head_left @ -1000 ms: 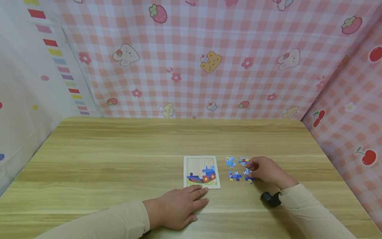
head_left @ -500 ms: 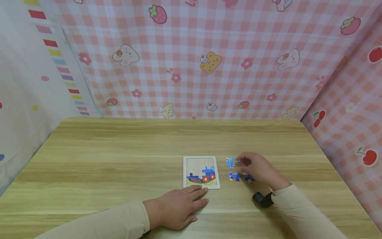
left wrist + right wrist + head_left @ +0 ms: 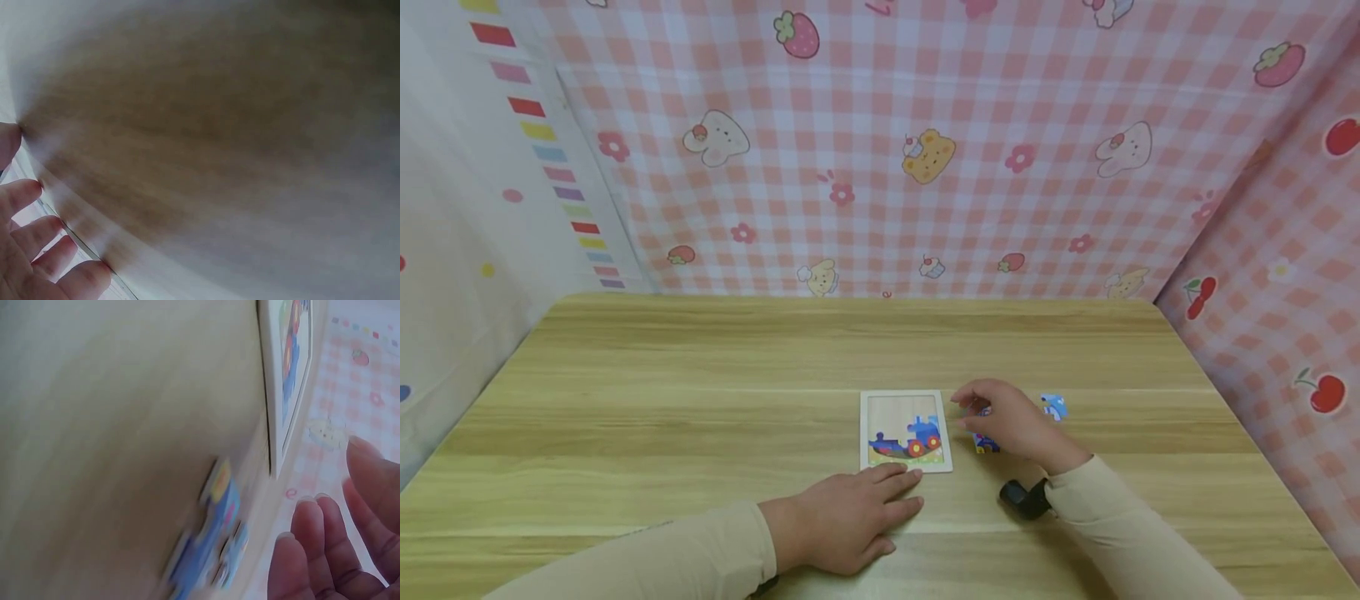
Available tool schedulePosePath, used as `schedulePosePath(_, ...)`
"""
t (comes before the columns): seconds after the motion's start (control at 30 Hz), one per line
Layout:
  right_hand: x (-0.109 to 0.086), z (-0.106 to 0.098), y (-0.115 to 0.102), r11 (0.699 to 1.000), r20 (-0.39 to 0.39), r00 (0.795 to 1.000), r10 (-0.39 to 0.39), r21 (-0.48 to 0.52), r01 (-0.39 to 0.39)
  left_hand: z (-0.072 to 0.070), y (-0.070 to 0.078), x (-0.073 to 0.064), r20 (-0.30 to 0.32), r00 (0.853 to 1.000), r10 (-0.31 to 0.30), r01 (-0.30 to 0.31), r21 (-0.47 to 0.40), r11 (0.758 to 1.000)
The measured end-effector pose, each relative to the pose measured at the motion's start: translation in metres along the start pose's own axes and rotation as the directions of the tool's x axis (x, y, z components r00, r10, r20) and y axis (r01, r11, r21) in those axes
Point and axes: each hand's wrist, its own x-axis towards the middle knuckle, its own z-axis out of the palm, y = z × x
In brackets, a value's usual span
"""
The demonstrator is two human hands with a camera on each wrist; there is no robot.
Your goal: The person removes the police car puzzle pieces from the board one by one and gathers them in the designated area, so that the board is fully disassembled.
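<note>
A square jigsaw puzzle tray (image 3: 864, 425) with a pale rim lies on the table, its lower part filled with a blue train picture. My left hand (image 3: 850, 517) lies flat, its fingertips touching the tray's near rim; in the left wrist view the fingers (image 3: 37, 237) are spread along it. My right hand (image 3: 1011, 421) hovers right of the tray, over loose puzzle pieces (image 3: 987, 444) it partly hides. In the right wrist view its thumb and fingers (image 3: 306, 531) stand apart with nothing seen between them, beside blurred blue pieces (image 3: 209, 531).
A light-blue puzzle piece (image 3: 1054, 407) lies right of my right hand. The wooden table (image 3: 700, 358) ends at a pink checked cloth (image 3: 850, 150) behind, with cloth at both sides. A black wrist camera (image 3: 1022, 500) hangs below my right wrist.
My right hand has moved left across the loose pieces toward the tray, covering some of them. A light-blue piece now shows to its right. The left hand and the tray have stayed put.
</note>
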Motion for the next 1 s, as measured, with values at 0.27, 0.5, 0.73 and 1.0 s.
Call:
schedulePosePath(0.27, 0.008, 0.011, -0.010, 1.000, 0.033, 0.999, -0.001, -0.014, 0.001, -0.001, 0.000, 0.000, -0.006, 1.000, 0.010, -0.010, 0.009, 1.000)
schedulePosePath(0.5, 0.016, 0.018, -0.016, 0.998, 0.072, 0.997, 0.039, -0.048, -0.035, 0.000, 0.000, 0.000, -0.005, 1.000, 0.008, -0.008, 0.000, 1.000)
schedulePosePath(0.73, 0.022, 0.023, -0.019, 0.993, 0.108, 0.993, 0.055, -0.113, -0.043, 0.001, 0.000, 0.000, -0.007, 1.000, 0.007, -0.007, 0.012, 1.000)
schedulePosePath(1.0, 0.025, 0.026, -0.020, 0.990, 0.151, 0.988, 0.015, -0.141, 0.006, 0.002, 0.002, -0.002, -0.042, 0.999, 0.016, -0.014, 0.056, 0.998)
